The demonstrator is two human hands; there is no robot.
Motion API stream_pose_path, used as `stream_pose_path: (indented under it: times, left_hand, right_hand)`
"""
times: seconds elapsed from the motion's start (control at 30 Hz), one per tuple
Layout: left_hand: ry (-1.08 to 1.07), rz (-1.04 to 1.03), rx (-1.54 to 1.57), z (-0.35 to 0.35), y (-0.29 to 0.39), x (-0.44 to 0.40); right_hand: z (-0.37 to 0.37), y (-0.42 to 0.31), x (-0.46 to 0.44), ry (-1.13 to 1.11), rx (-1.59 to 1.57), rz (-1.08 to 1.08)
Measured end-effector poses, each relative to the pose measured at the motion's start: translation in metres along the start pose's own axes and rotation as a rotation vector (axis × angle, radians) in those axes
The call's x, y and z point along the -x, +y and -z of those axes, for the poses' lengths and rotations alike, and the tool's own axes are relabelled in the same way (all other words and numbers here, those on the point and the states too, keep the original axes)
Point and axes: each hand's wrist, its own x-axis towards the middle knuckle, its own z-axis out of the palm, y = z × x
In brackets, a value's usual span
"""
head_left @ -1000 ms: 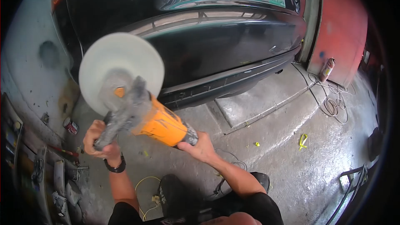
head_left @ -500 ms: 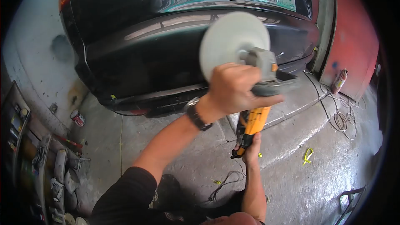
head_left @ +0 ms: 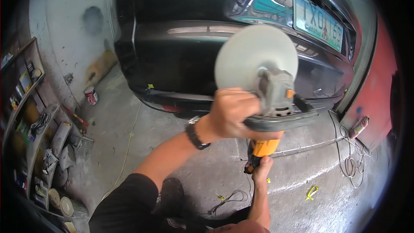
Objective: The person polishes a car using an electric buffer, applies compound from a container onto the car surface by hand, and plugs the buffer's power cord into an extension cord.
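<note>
With our left hand [head_left: 235, 108] clenched on the loop handle [head_left: 297, 121] and our right [head_left: 261, 170] grasping the rear, we should hold the polisher [head_left: 276, 90], now before the bumper [head_left: 172, 69], with its pad [head_left: 252, 56] flat and evenly loaded.

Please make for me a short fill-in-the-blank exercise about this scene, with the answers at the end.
The watch is on the ____ arm.
The disc of the polisher is ____ in shape.
The large panel to the right of the car is ____ in colour.
Missing words: left; round; red.
</note>
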Motion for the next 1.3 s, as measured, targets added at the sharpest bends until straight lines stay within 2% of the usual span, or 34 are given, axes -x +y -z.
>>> stream_pose_path:
  times: [0.07, 0.13, 0.3, 0.43, 0.53, 0.63, 0.8, 0.9, 0.97, 1.07, 1.13, 1.17, 1.2, 1.3]
  left_hand:
    - [-0.042, 0.000, -0.073, 0.050, 0.001, 0.016]
    - [-0.051, 0.055, -0.136, 0.094, 0.002, 0.041]
    - [0.303, 0.152, -0.199, 0.164, 0.003, 0.081]
    - [0.488, 0.187, -0.217, 0.192, -0.007, 0.070]
    - [0.580, 0.086, -0.508, 0.180, -0.012, 0.030]
    - [0.324, 0.337, -0.302, 0.166, -0.007, -0.016]
    - [0.293, 0.292, -0.113, 0.102, -0.017, -0.090]
    - [0.309, 0.133, -0.240, 0.088, -0.033, -0.122]
    - [0.305, 0.063, -0.212, 0.090, -0.037, -0.144]
    - [0.302, 0.077, -0.176, 0.102, -0.046, -0.159]
    - [0.306, 0.082, -0.235, 0.117, -0.041, -0.155]
    - [0.269, 0.132, -0.401, 0.131, -0.027, -0.148]
    - [0.358, 0.077, -0.302, 0.137, -0.025, -0.144]
    - [0.373, 0.038, -0.473, 0.176, -0.040, -0.113]
  right_hand:
    - [-0.027, -0.009, 0.008, -0.040, 0.010, -0.068]
    - [-0.045, 0.005, 0.015, -0.151, 0.034, -0.047]
    - [-0.113, -0.036, 0.026, -0.275, 0.183, -0.122]
    - [-0.137, -0.088, 0.012, -0.314, 0.359, -0.099]
    - [-0.137, -0.122, 0.000, -0.289, 0.348, -0.091]
    - [-0.119, -0.152, -0.017, -0.238, 0.321, -0.068]
    - [-0.076, -0.190, -0.058, -0.127, 0.319, -0.055]
    - [-0.073, -0.211, -0.076, -0.109, 0.290, -0.006]
    - [-0.081, -0.225, -0.088, -0.109, 0.260, 0.061]
    - [-0.089, -0.240, -0.106, -0.156, 0.271, 0.056]
    - [-0.102, -0.228, -0.112, -0.160, 0.260, 0.055]
    - [-0.112, -0.222, -0.109, -0.192, 0.258, 0.041]
    - [-0.122, -0.212, -0.106, -0.249, 0.232, -0.002]
    - [-0.164, -0.195, -0.087, -0.313, 0.160, -0.045]
